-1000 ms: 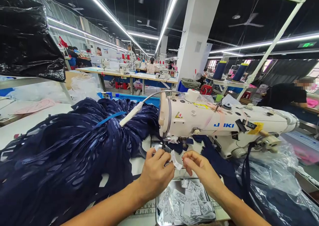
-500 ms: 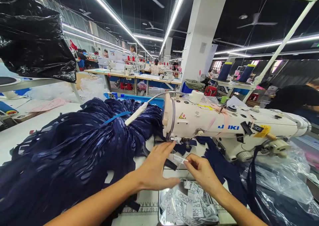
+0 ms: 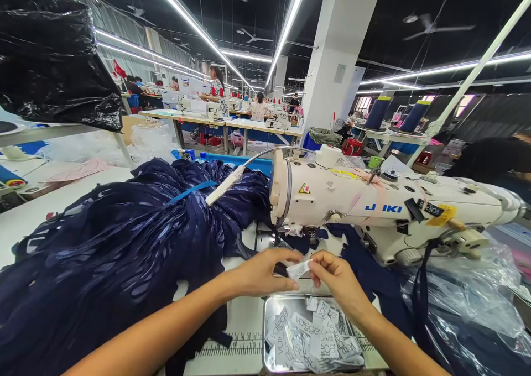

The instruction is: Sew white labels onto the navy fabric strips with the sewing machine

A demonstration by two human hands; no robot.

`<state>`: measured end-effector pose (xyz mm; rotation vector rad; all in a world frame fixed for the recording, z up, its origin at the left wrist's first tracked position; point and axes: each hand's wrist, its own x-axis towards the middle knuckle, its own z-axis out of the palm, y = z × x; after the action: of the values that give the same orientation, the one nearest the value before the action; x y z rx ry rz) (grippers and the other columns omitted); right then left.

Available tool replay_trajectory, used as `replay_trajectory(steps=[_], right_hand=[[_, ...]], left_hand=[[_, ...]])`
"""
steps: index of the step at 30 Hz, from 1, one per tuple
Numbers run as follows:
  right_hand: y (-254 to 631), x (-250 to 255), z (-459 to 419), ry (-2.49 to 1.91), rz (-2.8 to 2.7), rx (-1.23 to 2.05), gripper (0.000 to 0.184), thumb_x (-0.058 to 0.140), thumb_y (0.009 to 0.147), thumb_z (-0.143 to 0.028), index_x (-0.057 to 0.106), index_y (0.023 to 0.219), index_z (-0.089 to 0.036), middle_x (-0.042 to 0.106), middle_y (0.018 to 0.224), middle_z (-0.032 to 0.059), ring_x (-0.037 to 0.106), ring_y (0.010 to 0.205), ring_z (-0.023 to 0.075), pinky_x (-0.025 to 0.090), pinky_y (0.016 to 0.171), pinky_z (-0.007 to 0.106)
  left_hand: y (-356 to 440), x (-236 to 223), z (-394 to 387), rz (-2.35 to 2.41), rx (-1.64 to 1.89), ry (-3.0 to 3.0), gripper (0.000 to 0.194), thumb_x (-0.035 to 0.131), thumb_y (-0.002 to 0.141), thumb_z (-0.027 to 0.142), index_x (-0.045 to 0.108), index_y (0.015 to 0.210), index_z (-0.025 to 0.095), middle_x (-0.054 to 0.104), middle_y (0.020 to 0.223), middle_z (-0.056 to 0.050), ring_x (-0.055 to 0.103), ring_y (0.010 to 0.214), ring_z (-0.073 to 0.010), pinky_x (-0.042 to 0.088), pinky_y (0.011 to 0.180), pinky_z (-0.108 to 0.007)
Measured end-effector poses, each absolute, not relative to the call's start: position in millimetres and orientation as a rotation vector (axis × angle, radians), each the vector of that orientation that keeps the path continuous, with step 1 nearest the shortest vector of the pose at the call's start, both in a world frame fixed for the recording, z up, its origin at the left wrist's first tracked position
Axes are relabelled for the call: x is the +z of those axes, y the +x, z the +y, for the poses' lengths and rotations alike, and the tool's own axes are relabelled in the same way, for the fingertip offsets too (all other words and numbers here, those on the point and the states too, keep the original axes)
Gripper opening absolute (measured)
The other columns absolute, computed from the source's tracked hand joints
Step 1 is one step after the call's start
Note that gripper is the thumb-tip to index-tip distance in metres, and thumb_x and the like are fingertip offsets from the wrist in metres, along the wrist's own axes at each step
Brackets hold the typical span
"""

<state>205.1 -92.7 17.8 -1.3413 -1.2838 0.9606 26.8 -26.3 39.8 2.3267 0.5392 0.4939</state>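
My right hand (image 3: 332,273) pinches a small white fabric label (image 3: 297,269) between thumb and fingertips. My left hand (image 3: 265,273) is beside the label's other end, thumb and fingers apart around it; no firm contact shows. Below both hands lies a metal tray (image 3: 267,359) with many printed labels (image 3: 307,332) in it. Just beyond them stands a white sewing machine (image 3: 323,193), its needle area partly behind my left hand. Left of the machine is a big heap of navy fabric pieces (image 3: 136,243) with a blue strip (image 3: 193,192) across it.
A white lamp (image 3: 226,186) on a bendable arm reaches over the heap. Right of my hand are navy fabric (image 3: 360,271) and clear plastic bags (image 3: 468,293). A printed ruler (image 3: 244,344) runs along the table's front. A black plastic bag (image 3: 58,61) hangs at upper left.
My left hand has drawn back from under the machine head, and its fingers have come down around the label. My right hand still pinches the label, now turned flatter.
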Motion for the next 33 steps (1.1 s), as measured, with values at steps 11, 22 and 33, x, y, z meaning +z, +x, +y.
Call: replay_trajectory(steps=[11,22,33], right_hand=[[250,4,-96,-1.563,-1.429,0.548,0.035,0.055,0.07,-0.051,0.055,0.059,-0.018,0.049,0.054,-0.001,0.044,0.053,0.0137,0.036,0.052,0.026],[180,33,-81,-1.204,-1.296,1.13,0.029,0.07,0.058,-0.046,0.063,0.06,-0.018,0.054,0.117,0.0103,0.048,0.109,0.0277,0.034,0.091,0.038],[165,18,-58,-1.365,-1.386,0.706,0.018,0.051,0.066,-0.035,0.053,0.058,-0.018,0.054,0.06,0.0003,0.049,0.063,0.0164,0.038,0.064,0.029]], left_hand=[[29,7,-7,0.885,0.684,2.489,0.011,0.049,0.077,0.008,0.056,0.076,0.016,0.059,0.078,0.0,0.053,0.075,-0.0153,0.04,0.074,-0.031],[24,9,-10,0.79,0.795,1.386,0.042,0.069,0.054,0.05,0.049,0.061,0.014,0.046,0.053,0.005,0.041,0.045,-0.0063,0.031,0.041,-0.017],[20,24,-16,0.824,0.634,1.363,0.05,0.063,0.055,0.062,0.052,0.056,0.013,0.038,0.047,0.006,0.032,0.041,-0.0045,0.022,0.034,-0.015]])
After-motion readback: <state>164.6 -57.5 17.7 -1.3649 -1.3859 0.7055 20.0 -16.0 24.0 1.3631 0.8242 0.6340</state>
